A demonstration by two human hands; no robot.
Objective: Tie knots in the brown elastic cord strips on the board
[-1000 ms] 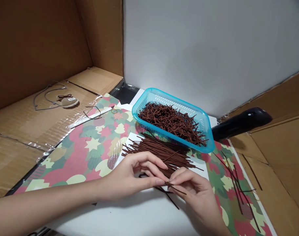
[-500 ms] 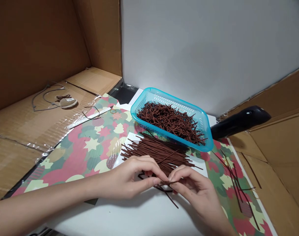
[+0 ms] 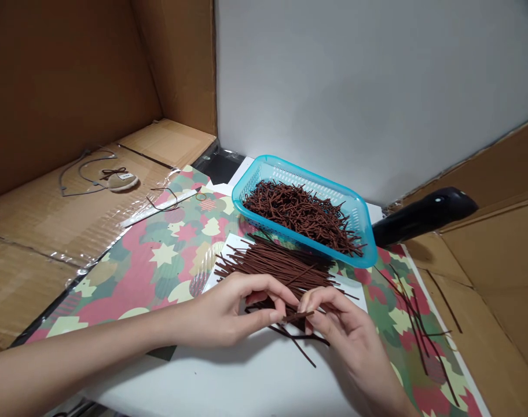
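My left hand (image 3: 233,313) and my right hand (image 3: 340,330) meet over the white table, fingertips pinched together on one thin brown cord (image 3: 295,317). The cord loops down below the fingers and trails toward me. Just behind the hands lies a flat bundle of straight brown cords (image 3: 277,263) on a white card. Beyond it stands a turquoise plastic basket (image 3: 253,179) filled with tangled brown cord pieces (image 3: 301,214).
A patterned paper sheet (image 3: 160,260) covers the table. Loose brown cords (image 3: 415,324) lie at the right. A black handle-like tool (image 3: 424,217) rests behind the basket. Cardboard walls enclose both sides; a small beige pouch with cord (image 3: 118,179) sits on the left cardboard.
Both hands have shifted slightly up and back toward the bundle, and the fingers have reworked the cord, whose end now sticks out between the two thumbs.
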